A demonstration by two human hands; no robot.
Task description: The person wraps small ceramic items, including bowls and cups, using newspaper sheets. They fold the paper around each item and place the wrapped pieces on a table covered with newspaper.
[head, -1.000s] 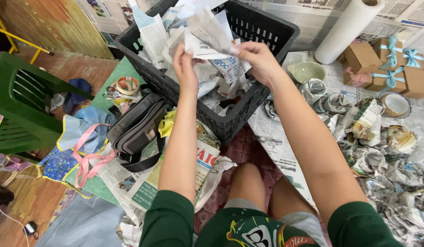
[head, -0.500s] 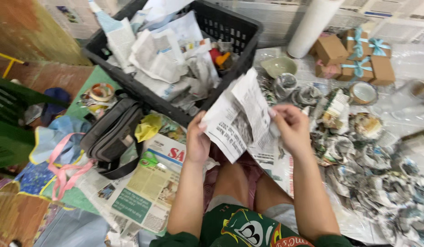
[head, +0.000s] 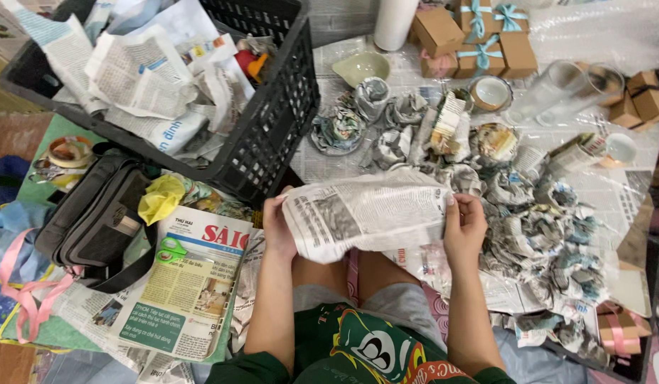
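Newspaper sheet [head: 368, 213], crinkled and curved, is clamped at either edge by the left hand [head: 278, 226] and right hand [head: 463, 226], above crumpled paper bundles [head: 535, 220].

Both forearms reach forward over the lap. The left hand [head: 278, 226] and right hand [head: 463, 229] are held apart, fingers curled in a grip.

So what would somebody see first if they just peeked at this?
Probably the crumpled newspaper sheet stretched between the left hand and right hand in the middle. Then the black crate of newspapers upper left, and the heap of paper-wrapped bundles on the right.
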